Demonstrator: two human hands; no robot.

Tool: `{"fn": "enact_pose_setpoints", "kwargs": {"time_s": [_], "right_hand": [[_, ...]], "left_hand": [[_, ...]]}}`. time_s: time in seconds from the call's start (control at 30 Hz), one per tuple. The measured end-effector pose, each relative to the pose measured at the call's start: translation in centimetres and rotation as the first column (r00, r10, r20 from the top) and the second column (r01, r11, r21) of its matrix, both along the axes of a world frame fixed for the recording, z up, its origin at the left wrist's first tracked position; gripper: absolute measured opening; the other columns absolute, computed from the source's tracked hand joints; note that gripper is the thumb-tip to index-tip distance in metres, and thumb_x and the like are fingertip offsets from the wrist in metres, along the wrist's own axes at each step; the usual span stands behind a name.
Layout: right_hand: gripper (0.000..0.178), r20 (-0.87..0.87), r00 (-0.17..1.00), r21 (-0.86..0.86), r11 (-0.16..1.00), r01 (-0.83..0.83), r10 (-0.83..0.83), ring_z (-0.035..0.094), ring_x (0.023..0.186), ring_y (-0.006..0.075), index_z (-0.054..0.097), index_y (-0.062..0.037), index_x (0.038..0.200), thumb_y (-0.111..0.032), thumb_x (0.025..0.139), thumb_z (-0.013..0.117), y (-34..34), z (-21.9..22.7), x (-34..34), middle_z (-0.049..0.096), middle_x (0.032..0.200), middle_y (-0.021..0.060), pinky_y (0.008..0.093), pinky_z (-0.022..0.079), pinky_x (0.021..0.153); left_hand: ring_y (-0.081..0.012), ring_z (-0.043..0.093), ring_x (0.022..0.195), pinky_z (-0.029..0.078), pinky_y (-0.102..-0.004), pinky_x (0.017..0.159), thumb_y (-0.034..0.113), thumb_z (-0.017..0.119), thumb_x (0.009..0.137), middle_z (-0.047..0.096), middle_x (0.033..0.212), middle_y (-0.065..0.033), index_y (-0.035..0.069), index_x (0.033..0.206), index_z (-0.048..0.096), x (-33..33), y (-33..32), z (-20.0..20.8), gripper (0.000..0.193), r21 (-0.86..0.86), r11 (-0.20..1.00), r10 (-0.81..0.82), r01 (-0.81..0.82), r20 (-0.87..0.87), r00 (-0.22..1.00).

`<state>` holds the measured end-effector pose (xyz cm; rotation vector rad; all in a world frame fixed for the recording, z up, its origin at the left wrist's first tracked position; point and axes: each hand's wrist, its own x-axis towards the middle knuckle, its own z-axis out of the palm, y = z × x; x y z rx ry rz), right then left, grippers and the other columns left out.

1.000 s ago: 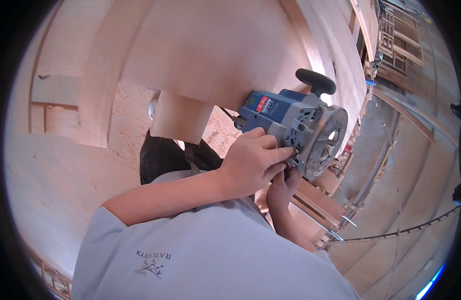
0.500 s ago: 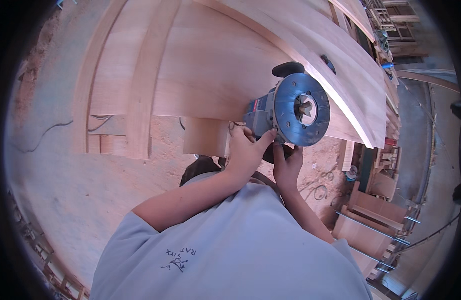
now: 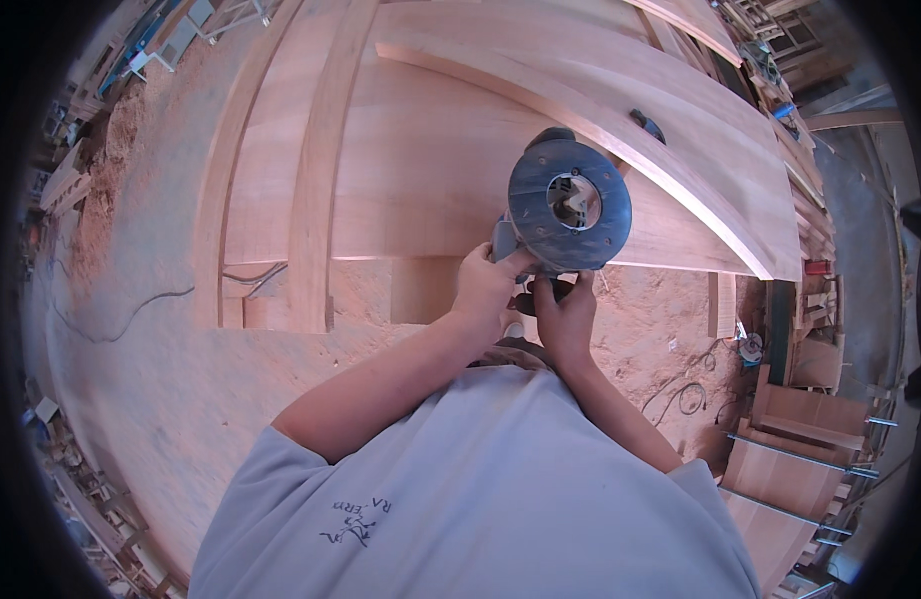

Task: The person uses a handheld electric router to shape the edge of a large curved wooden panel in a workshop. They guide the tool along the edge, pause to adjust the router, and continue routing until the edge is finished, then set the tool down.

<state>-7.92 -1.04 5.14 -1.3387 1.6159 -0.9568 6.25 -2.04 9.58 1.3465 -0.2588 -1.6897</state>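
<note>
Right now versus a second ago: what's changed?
The router has turned: its round base plate, nearly edge-on and facing right before, now faces the camera, cutter showing. The view swung too. No visible release: left hand and right hand stay at the router's near side. The diagonal strip still lies across the panel.

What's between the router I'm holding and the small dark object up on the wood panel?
A long pale wooden strip, running diagonally across the panel, lies between the router and the small dark object in the head view.
</note>
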Motion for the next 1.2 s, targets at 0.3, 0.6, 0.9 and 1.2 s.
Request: {"fn": "enact_pose_setpoints", "kwargs": {"time_s": [0.3, 0.6, 0.9, 1.2], "right_hand": [[0.049, -0.117, 0.993, -0.070, 0.997, -0.020, 0.012, 0.076, 0.070, 0.0343, 0.044, 0.0132, 0.121, -0.020, 0.095, 0.070, 0.0, -0.1, 0.3, 0.075, 0.073, 0.0177, 0.0430, 0.058, 0.068], [0.057, -0.290, 0.956, -0.050, 0.998, -0.045, 0.029, 0.076, 0.077, 0.0424, 0.046, 0.0130, 0.125, -0.027, 0.094, 0.072, -0.2, 0.5, 0.4, 0.075, 0.083, 0.0250, 0.0497, 0.058, 0.072], [0.056, -0.297, 0.953, 0.003, 0.998, -0.060, 0.059, 0.073, 0.082, 0.0496, 0.045, 0.0130, 0.126, -0.024, 0.093, 0.071, -0.4, 0.8, 0.1, 0.073, 0.087, 0.0312, 0.0561, 0.058, 0.072], [0.056, -0.241, 0.966, 0.030, 0.996, -0.089, 0.094, 0.072, 0.083, 0.0503, 0.041, 0.0093, 0.131, -0.020, 0.093, 0.069, -0.5, 1.1, -0.1, 0.073, 0.089, 0.0305, 0.0570, 0.058, 0.074]], "left_hand": [[-0.0092, 0.041, 0.066, 0.038, -0.0303, 0.062, 0.022, 0.080, 0.087, 0.044, 0.073, 0.0042, 0.012, 0.102, 0.064, 0.6, -1.7, -1.3, 0.024, 0.111, 0.994, -0.011, 0.017, -0.048, 0.999], [-0.0125, 0.049, 0.068, 0.051, -0.0368, 0.067, 0.040, 0.078, 0.094, 0.045, 0.078, 0.0036, 0.012, 0.108, 0.064, 1.1, -1.0, 0.4, 0.034, 0.195, 0.976, -0.091, 0.100, -0.056, 0.994], [-0.0148, 0.060, 0.078, 0.053, -0.0393, 0.078, 0.044, 0.072, 0.099, 0.064, 0.086, 0.0005, 0.013, 0.104, 0.067, 1.5, -1.7, -1.5, 0.032, 0.131, 0.955, -0.239, 0.266, -0.191, 0.952], [-0.0144, 0.057, 0.075, 0.048, -0.0375, 0.077, 0.034, 0.067, 0.102, 0.065, 0.082, 0.0022, 0.012, 0.102, 0.067, 2.8, -2.8, -3.2, 0.022, 0.051, 0.930, -0.348, 0.363, -0.192, 0.918]]}}
